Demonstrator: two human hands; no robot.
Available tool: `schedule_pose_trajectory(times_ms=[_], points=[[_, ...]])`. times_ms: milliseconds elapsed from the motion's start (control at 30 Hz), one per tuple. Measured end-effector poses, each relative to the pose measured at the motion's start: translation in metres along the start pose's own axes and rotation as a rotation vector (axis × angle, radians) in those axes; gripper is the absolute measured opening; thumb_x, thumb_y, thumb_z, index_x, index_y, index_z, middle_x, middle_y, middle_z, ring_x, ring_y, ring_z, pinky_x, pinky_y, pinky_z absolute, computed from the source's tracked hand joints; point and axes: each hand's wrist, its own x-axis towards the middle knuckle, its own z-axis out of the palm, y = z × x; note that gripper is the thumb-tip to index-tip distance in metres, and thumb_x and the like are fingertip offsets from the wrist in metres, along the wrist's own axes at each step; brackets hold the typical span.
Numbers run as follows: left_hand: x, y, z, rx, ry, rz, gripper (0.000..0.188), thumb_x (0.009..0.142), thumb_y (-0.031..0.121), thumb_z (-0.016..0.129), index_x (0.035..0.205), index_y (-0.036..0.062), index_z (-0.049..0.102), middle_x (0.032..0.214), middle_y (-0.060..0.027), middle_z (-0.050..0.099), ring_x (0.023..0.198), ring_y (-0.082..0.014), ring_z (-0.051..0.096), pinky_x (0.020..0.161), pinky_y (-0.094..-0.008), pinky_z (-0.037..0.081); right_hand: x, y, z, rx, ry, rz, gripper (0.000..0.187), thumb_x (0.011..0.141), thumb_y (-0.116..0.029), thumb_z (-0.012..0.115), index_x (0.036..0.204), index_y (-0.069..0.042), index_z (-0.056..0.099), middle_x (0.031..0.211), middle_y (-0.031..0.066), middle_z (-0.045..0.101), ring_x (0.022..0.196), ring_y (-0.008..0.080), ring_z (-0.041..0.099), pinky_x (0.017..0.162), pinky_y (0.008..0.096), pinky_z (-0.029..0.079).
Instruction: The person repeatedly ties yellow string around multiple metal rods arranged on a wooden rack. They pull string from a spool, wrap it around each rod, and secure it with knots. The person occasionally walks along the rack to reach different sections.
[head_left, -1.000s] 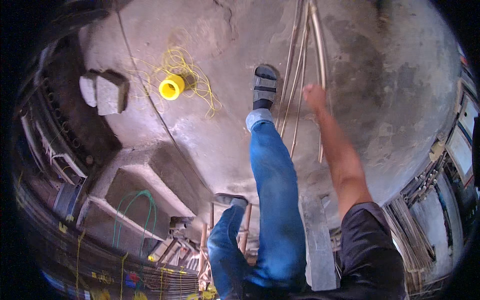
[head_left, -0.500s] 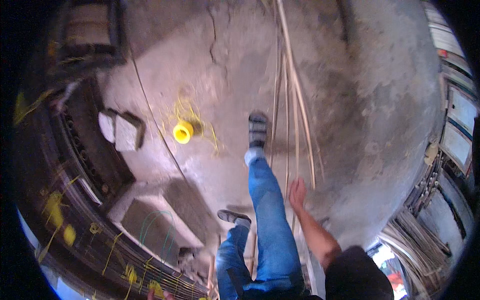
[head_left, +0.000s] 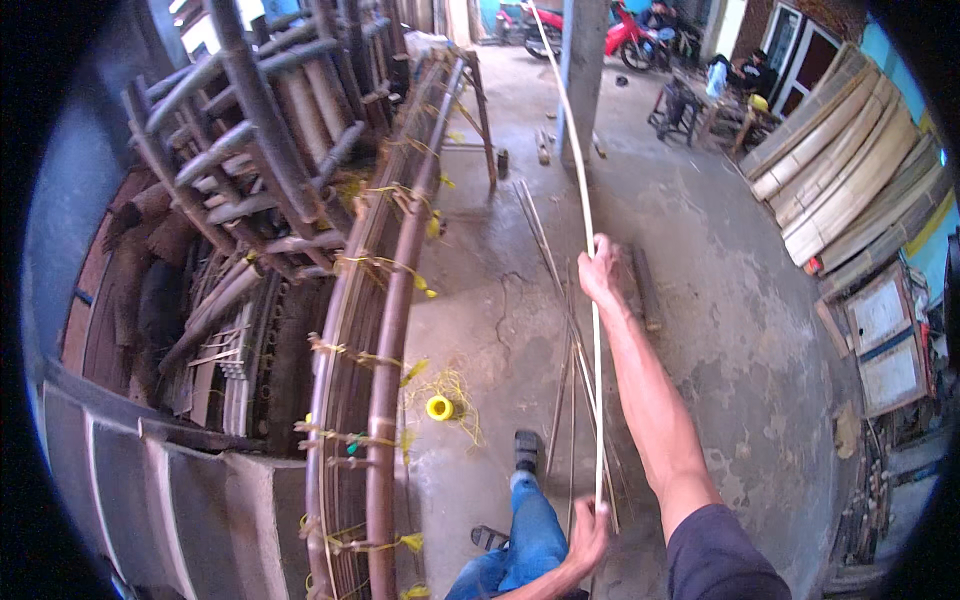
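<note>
A long, thin, pale bamboo strip (head_left: 598,420) runs from my lower hand up past the top edge of the view. Partway along it, my right hand (head_left: 600,270) is closed around the strip, arm stretched forward. Close to my body, my left hand (head_left: 589,535) pinches the strip near its lower end. Several similar strips (head_left: 550,260) lie on the floor below and beyond my hands. To the left, a long bundle of thin strips (head_left: 365,270) rests between brown poles (head_left: 385,400), bound with yellow twine.
A yellow twine spool (head_left: 439,408) with loose strands sits on the floor left of my feet. Bamboo frames (head_left: 240,150) are piled at far left. A pillar (head_left: 582,90) stands ahead; split bamboo panels (head_left: 840,150) lean on the right. Motorcycles (head_left: 640,40) and a person (head_left: 755,75) are far off.
The view has tilted up from the floor. My right hand has risen from the loose strips and now grips one strip. My left hand has come from the lower left edge onto it.
</note>
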Motion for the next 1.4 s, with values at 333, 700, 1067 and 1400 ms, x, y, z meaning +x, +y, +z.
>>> schedule_pose_trajectory(times_ms=[333, 700, 1067, 1400], points=[[-0.044, 0.118, -0.275, 0.348, 0.78, 0.402, 0.032, 0.097, 0.027, 0.044, 0.093, 0.0023, 0.064, 0.079, -0.0192, 0.065, 0.074, -0.033, 0.064, 0.069, -0.0424, 0.048, -0.279, 0.001, -0.055, 0.201, -0.31, -0.378, 0.029, 0.076, -0.014, 0.065, 0.103, -0.005, 0.057, 0.11, 0.015, 0.055, 0.107, 0.0354, 0.052, 0.092, 0.0454, 0.042], [-0.295, -0.079, -0.349, 0.481, 0.753, -0.108, 0.037, 0.089, 0.035, 0.055, 0.104, 0.0014, 0.06, 0.099, -0.0191, 0.057, 0.09, -0.0322, 0.059, 0.077, -0.041, 0.048, -0.428, 0.284, -0.033, -0.222, -1.024, 0.45, 0.029, 0.089, -0.026, 0.048, 0.096, -0.003, 0.065, 0.103, 0.0146, 0.063, 0.095, 0.0304, 0.059, 0.083, 0.0454, 0.045], [-0.251, 0.035, -0.374, 1.119, 0.937, -0.514, 0.043, 0.088, 0.043, 0.054, 0.11, 0.0069, 0.062, 0.111, -0.0202, 0.058, 0.097, -0.0336, 0.059, 0.08, -0.0448, 0.05, -0.316, 0.326, 0.062, -0.187, -0.903, 0.076, 0.033, 0.089, -0.03, 0.047, 0.089, -0.004, 0.067, 0.082, 0.0085, 0.068, 0.071, 0.0239, 0.063, 0.065, 0.0424, 0.05], [0.206, 0.377, -0.374, 0.861, 0.242, 0.373, 0.032, 0.085, 0.013, 0.061, 0.116, 0.0056, 0.06, 0.113, -0.0149, 0.059, 0.109, -0.032, 0.056, 0.093, -0.0378, 0.046, 0.23, 0.044, 0.229, -0.067, -0.9, -0.61, 0.019, 0.076, -0.016, 0.055, 0.087, -0.006, 0.067, 0.085, 0.0179, 0.063, 0.078, 0.0375, 0.062, 0.069, 0.0448, 0.051]])
